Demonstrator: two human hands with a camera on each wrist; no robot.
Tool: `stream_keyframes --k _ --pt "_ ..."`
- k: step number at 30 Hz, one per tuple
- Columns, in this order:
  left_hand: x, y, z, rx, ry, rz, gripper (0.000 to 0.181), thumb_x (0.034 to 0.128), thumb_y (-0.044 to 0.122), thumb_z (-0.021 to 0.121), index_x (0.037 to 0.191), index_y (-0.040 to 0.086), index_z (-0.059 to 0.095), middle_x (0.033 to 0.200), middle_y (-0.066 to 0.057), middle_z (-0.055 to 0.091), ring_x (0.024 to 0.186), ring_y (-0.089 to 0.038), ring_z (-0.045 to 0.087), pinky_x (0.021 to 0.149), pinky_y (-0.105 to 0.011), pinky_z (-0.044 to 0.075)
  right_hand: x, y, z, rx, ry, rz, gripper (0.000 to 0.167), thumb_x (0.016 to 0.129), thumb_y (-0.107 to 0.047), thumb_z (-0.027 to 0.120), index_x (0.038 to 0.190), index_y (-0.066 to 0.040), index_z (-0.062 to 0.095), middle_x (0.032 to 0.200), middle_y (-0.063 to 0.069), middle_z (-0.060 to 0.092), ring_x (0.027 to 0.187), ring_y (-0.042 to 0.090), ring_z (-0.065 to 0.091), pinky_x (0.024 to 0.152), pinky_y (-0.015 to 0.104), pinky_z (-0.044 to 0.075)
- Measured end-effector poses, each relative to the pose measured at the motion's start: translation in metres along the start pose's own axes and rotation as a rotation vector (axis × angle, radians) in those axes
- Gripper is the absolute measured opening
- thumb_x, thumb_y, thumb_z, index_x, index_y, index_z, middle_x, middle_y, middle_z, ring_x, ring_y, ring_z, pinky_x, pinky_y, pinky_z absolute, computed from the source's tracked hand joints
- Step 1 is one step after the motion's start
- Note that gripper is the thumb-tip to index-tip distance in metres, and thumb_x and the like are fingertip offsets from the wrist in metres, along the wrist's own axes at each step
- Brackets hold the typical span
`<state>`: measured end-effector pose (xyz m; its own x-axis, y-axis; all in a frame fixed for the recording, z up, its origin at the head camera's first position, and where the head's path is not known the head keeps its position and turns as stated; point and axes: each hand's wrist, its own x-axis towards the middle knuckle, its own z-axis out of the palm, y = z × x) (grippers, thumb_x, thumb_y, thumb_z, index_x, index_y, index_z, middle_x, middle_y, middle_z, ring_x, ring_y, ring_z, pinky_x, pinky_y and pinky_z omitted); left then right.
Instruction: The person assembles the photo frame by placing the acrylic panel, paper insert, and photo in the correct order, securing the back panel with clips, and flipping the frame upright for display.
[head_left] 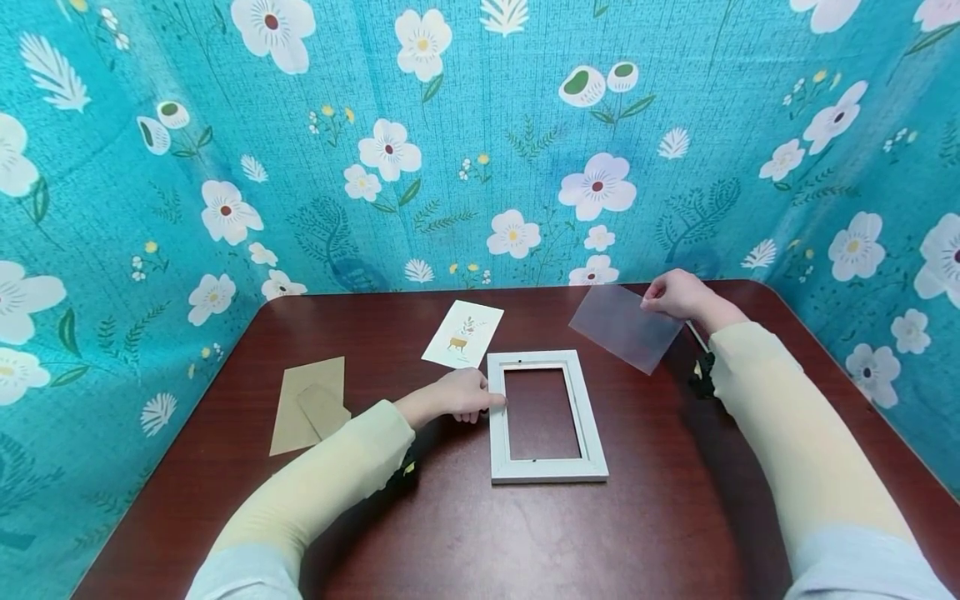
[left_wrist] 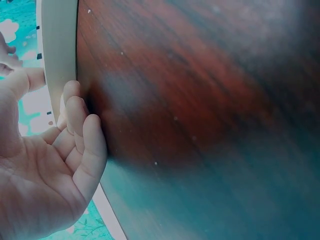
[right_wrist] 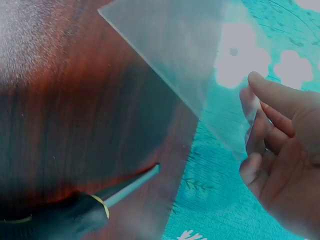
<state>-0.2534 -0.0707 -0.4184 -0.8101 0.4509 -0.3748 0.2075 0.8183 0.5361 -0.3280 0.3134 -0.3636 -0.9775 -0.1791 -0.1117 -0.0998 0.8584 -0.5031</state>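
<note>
A white picture frame (head_left: 592,425) lies flat on the table, its opening showing the dark wood beneath. My left hand (head_left: 459,393) holds its left bar, the thumb over the top. In the left wrist view the fingers of the left hand (left_wrist: 55,155) curl against the frame's outer side (left_wrist: 60,45). Raised at the back right, a clear plastic sheet (head_left: 622,327) is pinched at its edge by my right hand (head_left: 681,298). The right wrist view shows the sheet (right_wrist: 170,55) tilted between thumb and fingers of the right hand (right_wrist: 285,145).
A card with a printed plant (head_left: 463,333) lies behind the frame. Far left is a brown backing board (head_left: 306,396) with a stand, partly behind the left sleeve. A screwdriver (right_wrist: 90,212) with a dark handle lies under the right forearm. A flowered curtain (head_left: 480,167) surrounds the table.
</note>
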Motion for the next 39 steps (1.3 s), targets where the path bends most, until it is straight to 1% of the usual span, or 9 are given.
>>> stream_keyframes --k 6,10,14,17,20,30,32,37,39 --pt "0.002 -0.002 0.001 -0.014 0.003 0.001 0.037 0.0907 0.038 0.061 0.067 0.009 0.062 0.052 -0.003 0.061 0.048 -0.014 0.059 0.05 -0.027 0.05 -0.008 0.006 -0.01 0.133 -0.01 -0.004 0.028 0.096 -0.02 0.064 0.103 0.006 0.067 0.091 0.012 0.067 0.079 0.024 0.055 0.064 0.035 0.044" --pt "0.002 -0.002 0.002 -0.014 0.004 0.001 0.037 0.0904 0.037 0.061 0.067 0.008 0.062 0.052 -0.003 0.061 0.048 -0.014 0.059 0.049 -0.027 0.05 -0.012 0.011 -0.013 0.232 0.011 0.03 0.036 0.096 -0.027 0.064 0.11 0.006 0.066 0.086 0.006 0.063 0.072 0.022 0.05 0.061 0.036 0.044" --pt "0.003 -0.003 0.002 -0.018 0.003 0.003 0.037 0.0903 0.037 0.061 0.068 0.008 0.063 0.051 -0.002 0.061 0.048 -0.014 0.058 0.049 -0.027 0.05 -0.016 0.011 -0.015 0.267 0.035 0.027 0.039 0.096 -0.028 0.063 0.113 0.007 0.065 0.085 0.003 0.063 0.072 0.021 0.048 0.059 0.036 0.044" --pt "0.003 -0.003 0.002 -0.021 -0.001 0.004 0.037 0.0903 0.038 0.061 0.068 0.008 0.063 0.052 -0.003 0.061 0.048 -0.014 0.059 0.049 -0.027 0.051 -0.021 0.007 -0.015 0.291 0.03 0.015 0.04 0.097 -0.028 0.062 0.114 0.009 0.063 0.087 0.002 0.063 0.076 0.019 0.05 0.062 0.034 0.047" --pt "0.003 -0.004 0.001 -0.02 -0.005 0.002 0.037 0.0906 0.038 0.061 0.068 0.008 0.063 0.053 -0.003 0.062 0.049 -0.014 0.059 0.05 -0.027 0.051 -0.026 0.003 -0.015 0.348 0.018 0.011 0.04 0.098 -0.026 0.06 0.114 0.01 0.06 0.084 0.001 0.064 0.075 0.017 0.054 0.064 0.031 0.05" --pt "0.0 -0.004 0.001 -0.029 -0.007 0.003 0.038 0.0908 0.038 0.062 0.068 0.008 0.063 0.053 -0.003 0.062 0.048 -0.014 0.059 0.05 -0.027 0.051 -0.041 -0.01 -0.002 0.601 0.044 0.005 0.031 0.099 -0.016 0.058 0.111 0.012 0.055 0.078 -0.005 0.064 0.066 0.009 0.056 0.059 0.026 0.05" --pt "0.001 -0.004 0.001 -0.033 -0.006 0.004 0.038 0.0908 0.038 0.062 0.068 0.008 0.062 0.053 -0.003 0.062 0.048 -0.014 0.059 0.05 -0.027 0.05 -0.044 -0.014 0.001 0.639 0.045 0.007 0.027 0.099 -0.015 0.057 0.11 0.01 0.056 0.079 -0.007 0.064 0.067 0.007 0.057 0.061 0.024 0.05" --pt "0.0 -0.003 0.001 -0.045 -0.009 0.01 0.039 0.0912 0.038 0.062 0.067 0.008 0.062 0.053 -0.003 0.061 0.048 -0.014 0.058 0.05 -0.027 0.05 -0.052 -0.021 0.009 0.74 0.015 0.017 0.014 0.099 -0.015 0.058 0.104 -0.003 0.059 0.08 -0.009 0.063 0.072 0.004 0.058 0.066 0.021 0.05" --pt "0.0 -0.002 0.0 -0.052 -0.017 0.017 0.039 0.0912 0.038 0.063 0.068 0.007 0.062 0.053 -0.003 0.061 0.048 -0.014 0.058 0.05 -0.027 0.05 -0.055 -0.023 0.012 0.795 -0.004 0.009 0.01 0.099 -0.013 0.057 0.103 -0.004 0.058 0.081 -0.008 0.064 0.073 0.004 0.06 0.067 0.02 0.051"
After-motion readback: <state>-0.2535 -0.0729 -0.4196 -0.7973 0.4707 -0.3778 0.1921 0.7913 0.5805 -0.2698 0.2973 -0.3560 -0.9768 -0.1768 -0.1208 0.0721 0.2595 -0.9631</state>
